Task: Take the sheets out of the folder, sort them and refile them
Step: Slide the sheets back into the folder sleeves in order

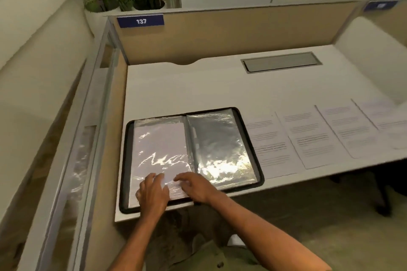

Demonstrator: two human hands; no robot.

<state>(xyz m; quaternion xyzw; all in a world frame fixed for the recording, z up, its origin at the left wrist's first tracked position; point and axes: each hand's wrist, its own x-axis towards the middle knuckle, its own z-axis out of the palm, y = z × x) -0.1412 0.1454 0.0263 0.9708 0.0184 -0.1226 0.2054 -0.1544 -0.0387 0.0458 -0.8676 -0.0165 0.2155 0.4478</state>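
Folder [251, 138] lies open flat at the near left of the bench [198, 86], black rim, clear sleeves on both halves. Left sleeve [160, 149] has a white sheet inside; right sleeve [222, 149] looks empty, though glare makes that hard to confirm.

Four printed sheets [312, 136] lie in a row on the bench just right of the folder, edges overlapping slightly; the nearest one touches or tucks under the folder's rim, cannot tell which.

Both hands are at the bottom edge of the left sleeve. Left hand [152, 191]: fingers spread and fairly straight, pressing the plastic flat, grip wide, holding nothing. Right hand [193, 185]: fingers bent down onto the sleeve near the spine; whether they pinch the plastic or the sheet is not clear, so the state of that grip cannot be told.

Judgement: the step in hand is working a sheet at the left sleeve, either seating it or drawing it out; the frame alone does not settle which.

To do it well:
- keep the left palm pinning the sleeve so the plastic does not ruck
- move the paper parallel to the spine, not skewed
- handle the sheet by its corner only, to avoid creasing
- leave the row on the right undisturbed so its order holds

Risk: slick plastic, the sheet may buckle at the sleeve mouth
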